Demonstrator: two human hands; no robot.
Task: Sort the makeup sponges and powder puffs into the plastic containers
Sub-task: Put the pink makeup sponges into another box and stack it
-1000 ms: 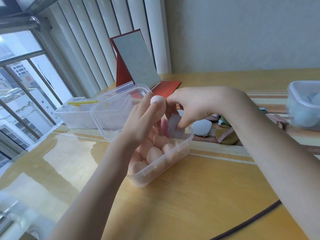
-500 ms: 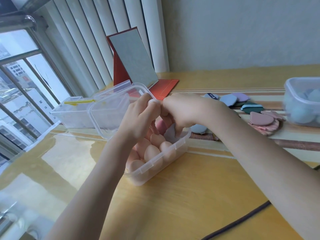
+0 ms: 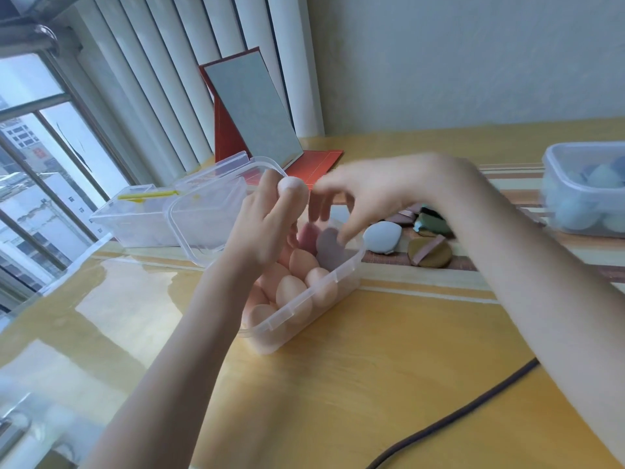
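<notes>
**One pale sponge in my left hand, my right hand loose above the box**

My left hand point(image 3: 267, 225) is raised over the clear container point(image 3: 304, 306) in front of me, and its fingers are curled around a pale pink makeup sponge point(image 3: 292, 191). Only the round top of this sponge shows above my fingers. My right hand point(image 3: 382, 198) reaches across from the right side. Its fingers are spread and hang down, relaxed, over the far end of the same container, and they grasp nothing. The fingertips are blurred, so I cannot tell if they touch the grey-purple sponge point(image 3: 329, 247) that lies under them.

Inside the container there are many peach egg-shaped sponges point(image 3: 292, 292), packed close together at the near end. A dark pink sponge point(image 3: 306, 236) and the grey-purple one lie at the far end. The open lid point(image 3: 206, 214) of the container stands tilted behind my left hand.

Just beside the container, on the right, a light blue powder puff point(image 3: 382, 236) lies on the yellow table point(image 3: 372, 367). Near it is an olive puff with a pink strap point(image 3: 429, 253), and more puffs point(image 3: 429, 221) lie behind, partly hidden by my right arm. Well apart, at the right edge, a second container point(image 3: 581, 191) holds blue-green sponges.
</notes>
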